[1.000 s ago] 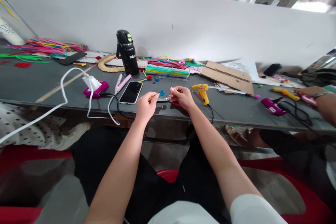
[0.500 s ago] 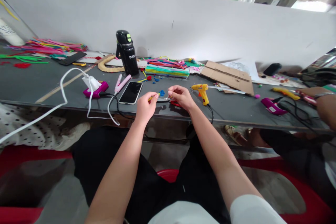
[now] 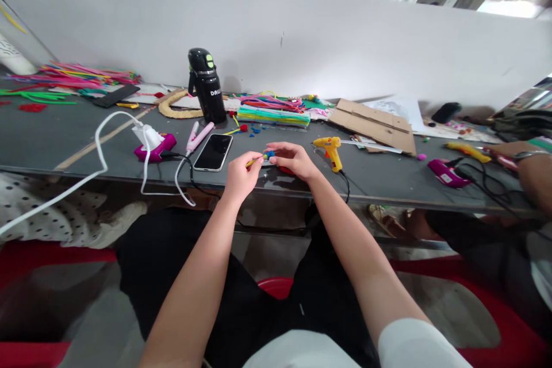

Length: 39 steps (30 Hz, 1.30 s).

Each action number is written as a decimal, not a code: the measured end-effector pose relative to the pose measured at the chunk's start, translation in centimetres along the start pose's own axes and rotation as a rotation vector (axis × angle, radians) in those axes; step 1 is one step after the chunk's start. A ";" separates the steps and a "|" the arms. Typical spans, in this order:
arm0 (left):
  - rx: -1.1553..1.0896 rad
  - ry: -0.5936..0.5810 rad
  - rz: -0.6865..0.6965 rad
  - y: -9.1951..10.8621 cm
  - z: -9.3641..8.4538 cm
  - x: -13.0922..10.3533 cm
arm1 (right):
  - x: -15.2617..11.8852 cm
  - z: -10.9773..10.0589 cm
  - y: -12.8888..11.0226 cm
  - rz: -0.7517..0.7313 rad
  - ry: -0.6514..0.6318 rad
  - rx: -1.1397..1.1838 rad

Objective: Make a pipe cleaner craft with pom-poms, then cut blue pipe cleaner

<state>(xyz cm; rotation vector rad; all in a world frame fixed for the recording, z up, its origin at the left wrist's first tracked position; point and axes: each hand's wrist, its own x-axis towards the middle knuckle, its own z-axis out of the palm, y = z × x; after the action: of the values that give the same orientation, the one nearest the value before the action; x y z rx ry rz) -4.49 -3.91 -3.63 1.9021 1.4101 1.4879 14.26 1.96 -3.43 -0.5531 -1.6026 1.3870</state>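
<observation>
My left hand (image 3: pixel 242 175) is closed, pinching a thin yellow pipe cleaner stem (image 3: pixel 250 163) that carries a fuzzy blue flower-like tip (image 3: pixel 269 155). At that blue tip the thumb and fingers of my right hand (image 3: pixel 296 162) close in from the right and pinch it. Something small may be hidden inside those fingers. Below my right hand, red-handled scissors (image 3: pixel 285 170) lie on the dark table (image 3: pixel 371 175), mostly covered. A yellow glue gun (image 3: pixel 331 151) rests to the right of my right hand. A phone (image 3: pixel 213 152) lies left of my left hand.
A black bottle (image 3: pixel 207 89) stands behind the phone, beside a pink-and-white tool (image 3: pixel 200 138). Bundled pipe cleaners (image 3: pixel 273 116) and cardboard (image 3: pixel 373 125) line the back. Purple power sockets (image 3: pixel 156 148) with cables sit at left and right. A neighbour's arm (image 3: pixel 535 169) reaches in from the right.
My right hand has moved left, and its fingers have come onto the blue tip, which was apart from them before. My left hand keeps its pinch on the stem.
</observation>
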 end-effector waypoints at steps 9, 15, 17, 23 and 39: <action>-0.055 -0.062 -0.078 0.2 0.1 0.2 | -0.2 0.3 -0.5 0.082 0.075 -0.032; -0.174 -0.101 -0.223 0.3 0.3 0.2 | -0.2 0.3 -0.5 0.097 0.070 -0.043; -0.209 -0.105 -0.265 0.4 0.3 0.2 | -0.2 0.3 -0.3 0.109 0.069 -0.036; -0.310 -0.081 -0.379 0.3 0.3 0.4 | 0.0 0.1 0.0 0.160 0.035 0.092; -0.375 -0.123 -0.476 -0.4 0.4 0.5 | 0.7 -0.3 0.8 0.130 0.275 0.072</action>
<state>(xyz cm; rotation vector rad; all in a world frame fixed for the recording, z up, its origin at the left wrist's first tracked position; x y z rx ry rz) -4.35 -3.14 -3.85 1.2967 1.2987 1.2676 14.02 2.92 -3.99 -0.7800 -1.3108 1.3905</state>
